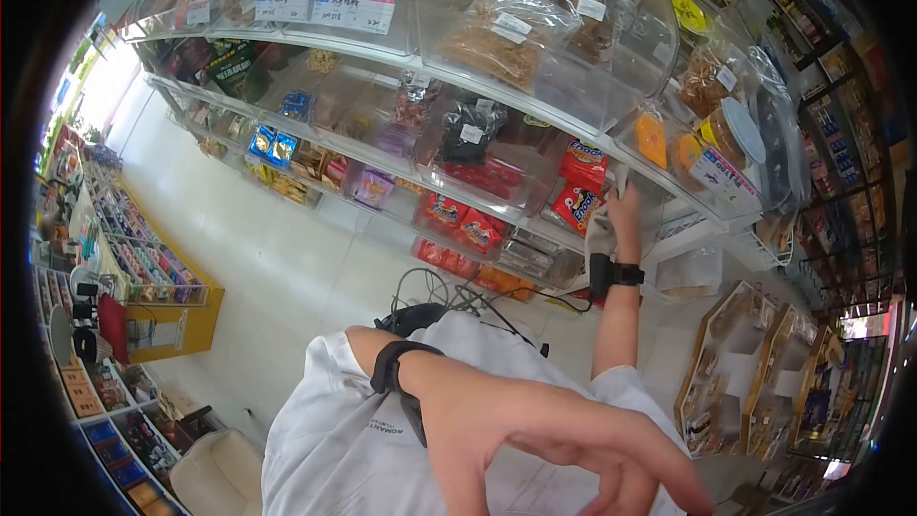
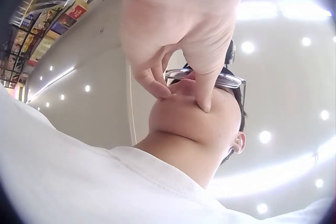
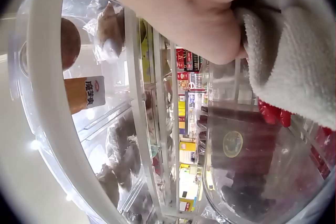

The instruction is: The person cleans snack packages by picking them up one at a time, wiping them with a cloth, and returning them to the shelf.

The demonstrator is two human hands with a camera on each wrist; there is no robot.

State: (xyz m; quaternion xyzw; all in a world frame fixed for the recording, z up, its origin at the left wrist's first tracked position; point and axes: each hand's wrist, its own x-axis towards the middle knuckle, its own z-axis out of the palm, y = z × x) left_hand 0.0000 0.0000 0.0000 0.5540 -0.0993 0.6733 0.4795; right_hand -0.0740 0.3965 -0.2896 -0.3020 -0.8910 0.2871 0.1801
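Note:
My right hand [image 1: 626, 215] grips a pale grey cloth [image 3: 294, 56] at the right end of the shelving. In the right wrist view the cloth hangs from the fingers beside a clear plastic bin [image 3: 241, 145]. Red snack packets [image 1: 576, 207] lie just left of this hand in the head view. My left hand [image 1: 564, 411] is raised in front of the chest, close to the camera. Its fingers bend loosely with nothing between them; in the left wrist view they overlap the person's chin [image 2: 184, 116].
White shelves [image 1: 401, 62] carry clear bins of bagged dried goods [image 1: 492, 53]. Price labels [image 1: 353, 11] line the upper edge. Black cables [image 1: 449, 287] loop between body and shelves. A yellow-ended display counter [image 1: 196, 325] stands left, wooden display trays [image 1: 726, 354] right.

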